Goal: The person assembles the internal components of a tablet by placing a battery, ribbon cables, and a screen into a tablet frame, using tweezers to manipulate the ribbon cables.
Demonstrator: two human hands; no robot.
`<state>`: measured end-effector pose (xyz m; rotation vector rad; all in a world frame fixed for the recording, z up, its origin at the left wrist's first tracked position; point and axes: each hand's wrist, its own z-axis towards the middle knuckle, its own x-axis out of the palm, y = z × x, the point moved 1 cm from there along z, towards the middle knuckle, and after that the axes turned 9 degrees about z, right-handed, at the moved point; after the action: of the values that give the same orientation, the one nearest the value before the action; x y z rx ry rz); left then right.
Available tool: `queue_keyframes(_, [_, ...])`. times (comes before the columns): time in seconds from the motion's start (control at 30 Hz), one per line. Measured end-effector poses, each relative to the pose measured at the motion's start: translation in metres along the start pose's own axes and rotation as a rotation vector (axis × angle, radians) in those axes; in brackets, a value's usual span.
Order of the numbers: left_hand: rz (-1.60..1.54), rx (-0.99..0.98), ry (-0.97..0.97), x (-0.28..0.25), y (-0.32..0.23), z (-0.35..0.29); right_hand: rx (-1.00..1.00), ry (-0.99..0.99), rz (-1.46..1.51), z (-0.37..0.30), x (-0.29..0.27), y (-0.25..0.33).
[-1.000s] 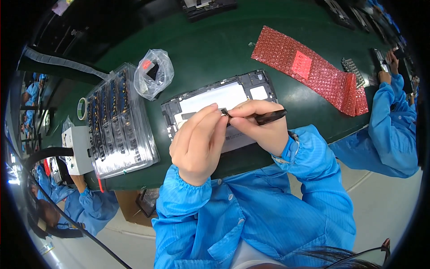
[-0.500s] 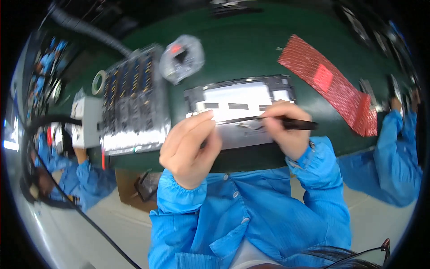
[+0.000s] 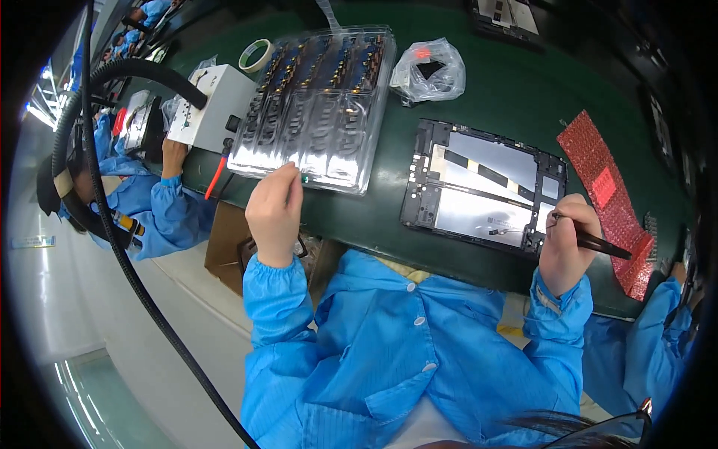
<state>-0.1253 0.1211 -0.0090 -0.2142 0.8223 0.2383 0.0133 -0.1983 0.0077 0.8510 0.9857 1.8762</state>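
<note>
My left hand [image 3: 274, 217] is at the front edge of a clear plastic tray [image 3: 359, 161], with thumb and fingers pinched together. Whatever lies between those fingertips, if anything, is too small to make out. Dark small parts with gold and blue bits fill the tray's rows. My right hand [image 3: 567, 243] grips black tweezers [image 3: 604, 245], whose handle points out to the right. It is at the lower right corner of an opened tablet [image 3: 479, 213], which lies flat with its silver inside and black frame facing up. A short loose wire [image 3: 505, 232] shows on the silver surface.
Red bubble wrap [image 3: 598, 165] lies right of the tablet. A clear plastic bag [image 3: 430, 71] is behind it. At left stand a white box [image 3: 213, 108], a tape roll [image 3: 256, 55] and a black hose [image 3: 142, 69]. A cardboard box [image 3: 224, 247] sits below the table edge. Co-workers sit at both sides.
The view has swung left. My left hand has left the tablet and moved to the tray's front edge. My right hand keeps the tweezers, now by the tablet's lower right corner.
</note>
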Motion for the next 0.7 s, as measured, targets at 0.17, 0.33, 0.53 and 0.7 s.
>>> queue_keyframes(0.17, [-0.001, 0.126, 0.038, 0.000, 0.001, -0.005, 0.082, -0.131, 0.148, -0.005, -0.001, 0.006])
queue_keyframes(0.33, [0.060, 0.348, 0.166, -0.006, 0.007, -0.003, 0.015, -0.147, 0.128, -0.009, -0.006, 0.009])
queue_keyframes(0.53, [0.355, 0.490, 0.362, -0.013, 0.004, -0.007, 0.001, -0.105, 0.072, 0.000, -0.015, 0.025])
queue_keyframes(0.7, [0.507, 0.384, 0.442, -0.038, -0.035, 0.012, -0.128, -0.116, -0.072, 0.015, -0.025, 0.033])
